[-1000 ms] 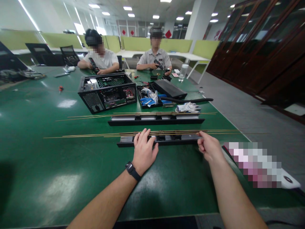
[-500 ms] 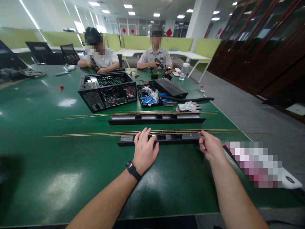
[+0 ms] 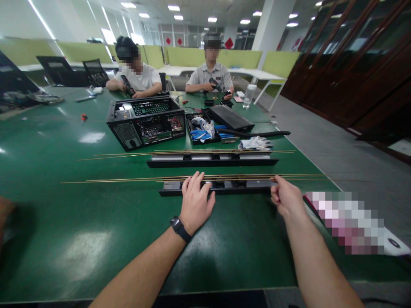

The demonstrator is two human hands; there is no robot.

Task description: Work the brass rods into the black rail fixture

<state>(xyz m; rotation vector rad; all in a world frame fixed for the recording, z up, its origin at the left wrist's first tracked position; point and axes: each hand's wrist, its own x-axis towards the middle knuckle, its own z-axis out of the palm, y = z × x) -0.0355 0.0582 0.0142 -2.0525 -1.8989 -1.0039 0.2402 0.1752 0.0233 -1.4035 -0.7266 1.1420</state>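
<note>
Spread flat, the fingers of my left hand [image 3: 196, 200] lie across a long black rail [image 3: 231, 191] with a grey inner face, touching the thin brass rods [image 3: 122, 180] along its far side. At the rail's right end, my right hand [image 3: 286, 196] has thumb and index finger pinched on the rods; how many it grips is hidden. The rods reach well past both rail ends. Farther back lies a second black rail [image 3: 205, 163] with more brass rods [image 3: 128, 154] along it.
Behind the rails stand an open computer case [image 3: 146, 124], a tray with gloves [image 3: 204, 130], a flat black box [image 3: 229, 117] and a white glove [image 3: 255, 143]. Two people sit across the green table [image 3: 96, 218]. A blurred brown shape [image 3: 4, 216] shows at the left edge.
Both hands keep their places on the rods and rail. The view has shifted very slightly. A blurred brown shape has come in at the left edge.
</note>
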